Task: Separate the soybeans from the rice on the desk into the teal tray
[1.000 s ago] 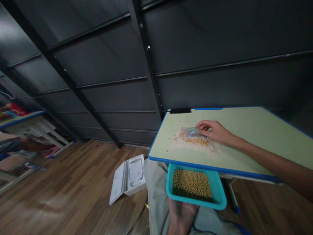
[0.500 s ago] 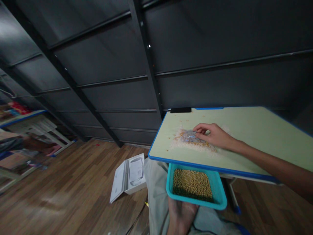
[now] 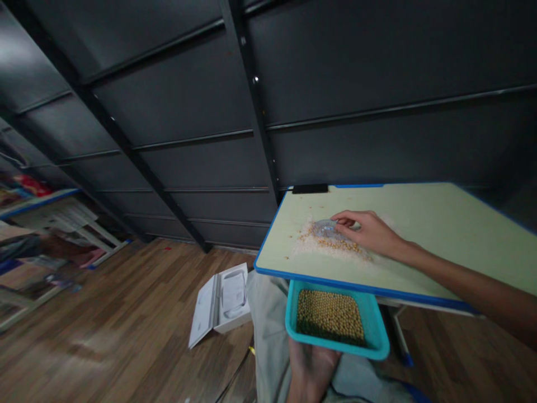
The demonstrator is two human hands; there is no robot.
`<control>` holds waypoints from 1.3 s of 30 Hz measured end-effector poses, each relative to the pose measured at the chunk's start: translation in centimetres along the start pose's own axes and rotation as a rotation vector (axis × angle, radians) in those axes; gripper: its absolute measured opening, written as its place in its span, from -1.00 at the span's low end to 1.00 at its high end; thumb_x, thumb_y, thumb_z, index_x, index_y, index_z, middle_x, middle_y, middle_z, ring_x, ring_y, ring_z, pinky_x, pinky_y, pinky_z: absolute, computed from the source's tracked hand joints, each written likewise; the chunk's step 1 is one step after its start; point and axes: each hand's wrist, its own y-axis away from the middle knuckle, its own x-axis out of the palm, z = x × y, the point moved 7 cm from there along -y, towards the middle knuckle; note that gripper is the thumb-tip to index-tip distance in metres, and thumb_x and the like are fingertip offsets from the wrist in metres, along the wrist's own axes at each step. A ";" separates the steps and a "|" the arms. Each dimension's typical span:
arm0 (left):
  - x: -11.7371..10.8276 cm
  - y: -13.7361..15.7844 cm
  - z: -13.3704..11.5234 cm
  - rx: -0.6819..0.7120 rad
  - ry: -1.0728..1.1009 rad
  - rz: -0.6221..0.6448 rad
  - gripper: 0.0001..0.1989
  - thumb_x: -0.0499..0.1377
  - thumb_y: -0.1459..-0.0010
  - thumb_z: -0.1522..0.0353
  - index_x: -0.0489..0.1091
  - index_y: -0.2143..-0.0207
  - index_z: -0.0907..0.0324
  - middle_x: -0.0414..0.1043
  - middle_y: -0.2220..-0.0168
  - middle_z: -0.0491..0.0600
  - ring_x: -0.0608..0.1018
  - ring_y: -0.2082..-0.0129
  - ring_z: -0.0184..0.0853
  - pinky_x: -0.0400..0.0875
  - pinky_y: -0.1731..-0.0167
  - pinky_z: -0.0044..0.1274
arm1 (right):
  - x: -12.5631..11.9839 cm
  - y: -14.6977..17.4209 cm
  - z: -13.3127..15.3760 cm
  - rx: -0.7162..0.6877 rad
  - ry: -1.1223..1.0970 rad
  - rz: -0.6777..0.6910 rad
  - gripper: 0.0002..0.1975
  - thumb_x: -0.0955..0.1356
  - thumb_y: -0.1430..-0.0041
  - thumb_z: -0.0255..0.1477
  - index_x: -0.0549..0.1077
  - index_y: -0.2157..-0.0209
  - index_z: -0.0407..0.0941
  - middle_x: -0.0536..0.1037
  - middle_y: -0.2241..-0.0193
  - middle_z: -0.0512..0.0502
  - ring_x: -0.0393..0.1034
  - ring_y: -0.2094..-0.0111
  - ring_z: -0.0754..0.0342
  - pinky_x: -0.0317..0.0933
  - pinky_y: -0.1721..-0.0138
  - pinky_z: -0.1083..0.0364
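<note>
Beans (image 3: 329, 313) in turquoise tray (image 3: 376, 327), lower right; left hand (image 3: 311, 366) beneath, its fingers hidden. Right fingers (image 3: 345, 214) pinch clear dish (image 3: 322, 228). White box (image 3: 229, 322): markings illegible.

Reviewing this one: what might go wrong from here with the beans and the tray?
The left hand supports the teal tray from below; a tilt could spill the beans inside.

The right hand holds a clear plastic piece among loose beans and pale grains; moving it might scatter some off the table.
</note>
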 end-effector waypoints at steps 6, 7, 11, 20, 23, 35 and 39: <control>0.2 0.0 0.0 0.006 0.003 0.016 -0.47 -0.08 -0.41 0.11 0.26 -0.34 0.04 0.33 -0.34 0.11 0.32 -0.35 -0.02 0.06 -0.35 -0.03 | 0.1 0.0 -0.3 0.003 0.014 0.006 -0.75 0.36 -0.29 -0.33 0.60 0.06 -0.06 0.70 0.20 -0.12 0.59 0.23 -0.02 0.42 0.22 0.01; 0.2 0.1 -0.1 0.011 0.001 0.017 -0.47 -0.07 -0.41 0.12 0.26 -0.34 0.03 0.33 -0.34 0.11 0.32 -0.35 -0.03 0.05 -0.35 -0.03 | 0.1 0.1 -0.3 0.003 0.005 0.011 -0.75 0.36 -0.29 -0.32 0.60 0.06 -0.05 0.70 0.21 -0.11 0.58 0.24 -0.02 0.42 0.24 0.02; 0.1 0.1 0.0 0.009 -0.002 0.010 -0.47 -0.08 -0.42 0.12 0.27 -0.33 0.03 0.35 -0.33 0.11 0.33 -0.35 -0.04 0.06 -0.35 -0.04 | 0.3 0.1 0.1 0.002 -0.022 0.030 -0.77 0.38 -0.28 -0.32 0.61 0.08 -0.04 0.69 0.24 -0.10 0.57 0.27 -0.01 0.41 0.29 0.04; -1.4 0.0 0.1 0.021 -0.010 0.004 -0.47 -0.08 -0.41 0.11 0.30 -0.31 0.03 0.34 -0.33 0.13 0.34 -0.34 -0.02 0.06 -0.34 0.00 | 0.8 0.3 0.8 -0.016 -0.039 0.066 -0.77 0.37 -0.29 -0.31 0.61 0.09 -0.02 0.69 0.25 -0.09 0.54 0.28 0.01 0.41 0.24 0.03; -1.0 0.1 0.1 0.009 -0.002 -0.002 -0.48 -0.07 -0.40 0.12 0.30 -0.31 0.04 0.35 -0.32 0.12 0.33 -0.34 -0.02 0.09 -0.34 -0.01 | 0.8 0.3 1.0 -0.025 -0.048 0.073 -0.76 0.37 -0.29 -0.31 0.61 0.08 -0.02 0.69 0.25 -0.09 0.54 0.28 0.01 0.41 0.21 0.02; -0.9 0.0 0.1 0.027 0.046 -0.042 -0.49 -0.05 -0.40 0.12 0.30 -0.31 0.02 0.38 -0.30 0.10 0.37 -0.31 -0.03 0.14 -0.32 -0.04 | 1.4 0.7 1.4 -0.025 -0.080 0.106 -0.75 0.37 -0.30 -0.31 0.61 0.04 -0.02 0.69 0.26 -0.06 0.55 0.28 0.02 0.43 0.18 0.02; -0.9 -0.1 0.2 0.021 0.058 -0.062 -0.48 -0.05 -0.40 0.12 0.31 -0.31 0.04 0.39 -0.30 0.12 0.38 -0.31 -0.02 0.16 -0.31 -0.04 | 1.8 0.7 1.3 -0.021 -0.109 0.121 -0.74 0.38 -0.29 -0.30 0.61 0.04 -0.02 0.69 0.26 -0.07 0.56 0.27 0.02 0.43 0.18 0.02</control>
